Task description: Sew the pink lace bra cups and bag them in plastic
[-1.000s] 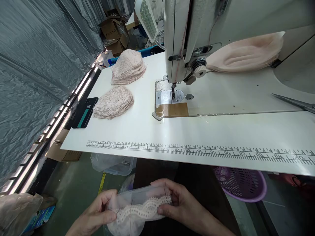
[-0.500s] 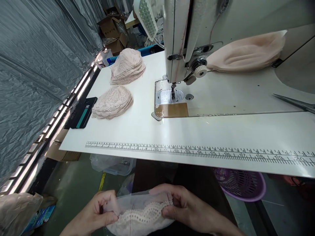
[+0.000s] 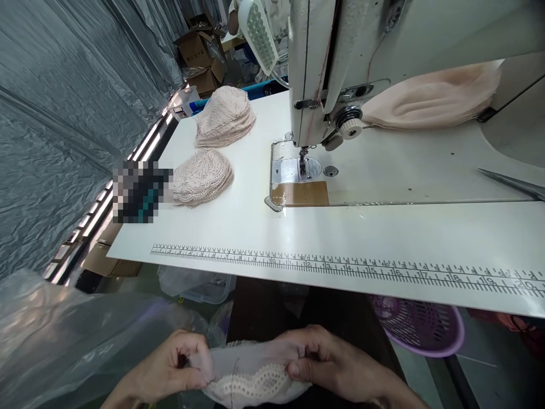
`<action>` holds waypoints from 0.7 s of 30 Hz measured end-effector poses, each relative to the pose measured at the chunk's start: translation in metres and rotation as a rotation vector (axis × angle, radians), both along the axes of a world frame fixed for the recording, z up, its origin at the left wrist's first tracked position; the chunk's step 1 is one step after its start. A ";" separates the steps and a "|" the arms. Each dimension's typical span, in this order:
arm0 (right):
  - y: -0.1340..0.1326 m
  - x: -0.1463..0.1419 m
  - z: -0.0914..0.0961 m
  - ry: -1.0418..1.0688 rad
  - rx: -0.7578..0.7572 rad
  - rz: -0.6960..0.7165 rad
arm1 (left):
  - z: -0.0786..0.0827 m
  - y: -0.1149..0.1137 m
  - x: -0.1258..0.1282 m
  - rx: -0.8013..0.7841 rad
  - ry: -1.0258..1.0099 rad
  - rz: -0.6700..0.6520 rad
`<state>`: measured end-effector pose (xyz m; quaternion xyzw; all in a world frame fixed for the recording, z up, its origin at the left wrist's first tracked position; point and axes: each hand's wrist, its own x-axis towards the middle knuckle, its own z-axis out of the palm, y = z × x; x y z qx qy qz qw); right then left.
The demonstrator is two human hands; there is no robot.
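Note:
A piece of sheer, pale fabric with a scalloped lace band [image 3: 255,383] is stretched between my two hands, below the table's front edge and over my lap. My left hand [image 3: 172,366] pinches its left end between thumb and fingers. At the right end, my right hand [image 3: 326,363] grips it with the thumb on top of the lace. A thin dark seam line runs down the middle of the fabric. The sewing machine [image 3: 313,74] stands beyond, its needle and presser foot over the metal plate with no cloth beneath.
Two stacks of lace pieces [image 3: 202,177] lie on the left of the white table [image 3: 238,227], which has a printed ruler. Scissors [image 3: 511,183] and beige fabric pieces [image 3: 434,99] rest at the right. A purple basket [image 3: 419,324] sits below; clear plastic [image 3: 85,335] spreads at lower left.
Both hands, still holding the lace fabric, have shifted slightly right in view. A large sheet of clear plastic now covers more of the lower left. The dark object beside the stacks is now pixelated.

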<state>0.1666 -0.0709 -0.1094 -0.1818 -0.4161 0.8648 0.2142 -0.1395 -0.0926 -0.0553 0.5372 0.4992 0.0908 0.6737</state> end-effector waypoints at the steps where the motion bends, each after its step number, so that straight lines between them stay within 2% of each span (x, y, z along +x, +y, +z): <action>1: 0.001 0.001 0.000 0.030 -0.019 0.004 | 0.001 0.002 0.002 0.002 -0.009 -0.010; 4: 0.006 0.006 -0.001 0.075 -0.055 0.000 | 0.006 0.012 0.010 -0.025 -0.033 -0.065; 9: 0.009 0.016 -0.010 0.018 -0.047 -0.008 | 0.007 0.027 0.018 -0.057 -0.071 -0.085; 17: 0.013 0.022 -0.016 0.016 -0.084 0.008 | -0.005 0.035 0.021 -0.092 -0.177 -0.129; 21: 0.014 0.022 -0.022 -0.038 -0.037 0.012 | -0.011 0.036 0.023 -0.124 -0.254 -0.149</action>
